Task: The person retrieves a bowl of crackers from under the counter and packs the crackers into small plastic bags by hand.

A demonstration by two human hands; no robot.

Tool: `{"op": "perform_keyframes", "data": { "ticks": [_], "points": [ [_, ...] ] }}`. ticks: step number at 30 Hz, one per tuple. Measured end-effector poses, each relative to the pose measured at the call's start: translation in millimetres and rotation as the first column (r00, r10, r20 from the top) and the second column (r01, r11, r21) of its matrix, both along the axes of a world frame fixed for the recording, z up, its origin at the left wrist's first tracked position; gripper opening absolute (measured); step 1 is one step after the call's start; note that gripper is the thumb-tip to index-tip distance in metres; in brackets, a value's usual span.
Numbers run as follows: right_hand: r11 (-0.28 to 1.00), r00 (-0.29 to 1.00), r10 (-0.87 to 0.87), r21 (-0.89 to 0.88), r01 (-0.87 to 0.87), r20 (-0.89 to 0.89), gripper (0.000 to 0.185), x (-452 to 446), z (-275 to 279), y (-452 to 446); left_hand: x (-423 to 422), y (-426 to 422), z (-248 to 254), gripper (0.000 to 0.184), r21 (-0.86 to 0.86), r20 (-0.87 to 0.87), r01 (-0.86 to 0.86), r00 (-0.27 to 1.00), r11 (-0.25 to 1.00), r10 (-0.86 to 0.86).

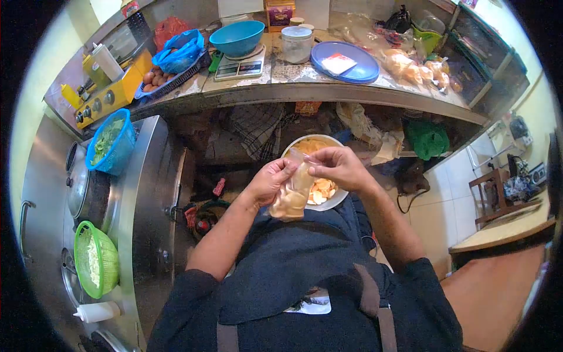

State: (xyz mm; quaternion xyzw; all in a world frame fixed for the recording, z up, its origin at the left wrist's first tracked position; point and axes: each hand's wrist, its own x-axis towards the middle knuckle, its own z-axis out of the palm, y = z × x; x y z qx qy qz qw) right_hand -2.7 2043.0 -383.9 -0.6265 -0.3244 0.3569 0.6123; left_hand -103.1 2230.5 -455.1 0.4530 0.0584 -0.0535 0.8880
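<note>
Head view. Left grip closed on a clear plastic bag, thumb laid over the bag's upper part. Right grip pinches the same bag near its top edge, thumb and forefinger close together. Bag sits between the two grips, its filled lower end hanging below the left grip; pale yellowish pieces show through the plastic.

Just behind the bag and partly under the right grip: a pale round bowl, with orange-yellow slices inside. The right grip and the bag hide part of the contents.

Farther out, beyond both grips: a worn tabletop. On it, ahead of the left grip, a blue bowl on a digital scale; left of these, brown eggs in a blue basket. Ahead of the right grip, a lidded tub, then a round blue lid bearing a white and red packet. Right of the lid, filled clear bags.

Well left of the left grip, on a metal surface: a blue basket of leafy greens, a large pot, a green basket with whitish contents, a white squeeze bottle lying on its side.
</note>
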Motion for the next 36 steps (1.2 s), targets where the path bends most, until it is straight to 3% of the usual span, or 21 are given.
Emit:
{"op": "perform_keyframes", "data": {
  "ticks": [1,5,8,10,12,13,15,17,18,20,21,22,23,24,26,27,30,33,36],
  "points": [
    [0.999,0.998,-0.034,0.015,0.035,-0.050,0.024,-1.2,6.9,-0.8,0.1,-1.2,1.0,0.018,-0.001,-0.005,-0.019,1.000,1.000,0.019],
    [0.885,0.915,-0.397,0.293,0.361,0.068,0.021,4.6,18.9,-7.3,0.7,0.8,-4.0,0.017,-0.054,-0.056,-0.030,0.998,0.998,0.027],
    [0.841,0.912,-0.405,0.418,0.344,0.062,0.014,-24.9,65.5,-26.1,-0.9,-0.7,9.6,0.017,-0.099,-0.072,-0.060,0.996,0.993,0.053],
    [0.761,0.914,-0.366,0.621,0.185,0.176,0.008,-72.0,105.5,-42.1,1.2,4.3,9.8,0.016,-0.127,-0.065,-0.065,0.996,0.990,0.057],
    [0.570,0.921,0.022,0.752,-0.330,0.388,0.013,-92.0,134.6,-56.4,3.1,8.5,11.5,0.017,-0.146,-0.070,-0.085,0.995,0.986,0.075],
    [0.479,0.840,0.120,0.711,-0.515,0.528,0.018,-98.6,153.7,-63.0,3.7,8.9,12.7,0.018,-0.151,-0.075,-0.103,0.993,0.983,0.092],
    [0.349,0.743,0.198,0.662,-0.663,0.640,0.016,-106.5,176.0,-66.5,6.5,10.4,15.5,0.021,-0.178,-0.065,-0.098,0.994,0.979,0.087],
    [0.310,0.789,0.199,0.726,-0.614,0.582,0.001,-113.8,186.0,-60.2,4.2,6.8,26.4,0.023,-0.178,-0.055,-0.074,0.996,0.981,0.065],
    [0.329,0.801,0.175,0.733,-0.596,0.573,0.009,-106.6,178.3,-58.5,2.4,5.0,32.8,0.024,-0.176,-0.055,-0.063,0.997,0.982,0.054],
    [0.598,0.844,0.008,0.674,-0.434,0.536,0.011,-89.2,156.0,-49.3,0.9,2.6,33.4,0.026,-0.128,0.002,0.006,1.000,0.992,-0.006],
    [0.789,0.838,-0.140,0.571,-0.228,0.527,0.007,-83.4,148.1,-42.9,-0.4,-0.5,31.1,0.026,-0.101,0.016,0.022,1.000,0.995,-0.020],
    [0.898,0.794,-0.277,0.440,0.013,0.541,0.008,-74.5,136.7,-34.7,-3.6,-0.4,28.4,0.027,-0.073,0.029,0.032,0.999,0.997,-0.030],
    [0.968,0.722,-0.205,0.243,0.053,0.661,0.014,-52.5,116.3,-25.7,-5.8,4.4,24.7,0.026,0.113,0.000,0.051,0.999,0.992,-0.051],
    [0.984,0.698,-0.135,0.178,0.011,0.703,0.016,-29.6,79.2,-18.6,-8.0,5.2,17.3,0.027,0.214,-0.010,0.055,0.998,0.975,-0.054],
    [1.000,0.746,0.029,-0.026,-0.015,0.665,0.019,-17.3,25.4,-15.2,-13.4,4.2,10.3,0.027,0.248,0.020,0.080,0.996,0.965,-0.088],
    [0.953,0.842,0.219,-0.292,-0.077,0.493,0.022,-20.0,20.3,-15.5,-15.4,6.3,4.5,0.028,0.207,0.028,0.128,0.990,0.970,-0.137],
    [0.943,0.856,0.287,-0.286,-0.172,0.430,0.022,-20.7,-7.7,-14.8,-18.9,2.1,4.8,0.028,0.290,0.018,0.107,0.993,0.951,-0.118],
    [0.973,0.994,0.030,-0.232,-0.005,0.104,0.034,-19.4,-17.3,-13.9,-16.9,-0.9,5.6,0.027,0.341,0.030,0.097,0.993,0.935,-0.114],
    [0.982,0.846,0.040,-0.178,0.066,0.532,0.056,-22.3,-11.1,-23.1,-18.6,-5.8,-2.0,0.028,0.464,0.028,0.076,0.995,0.882,-0.101]
  ]
}}
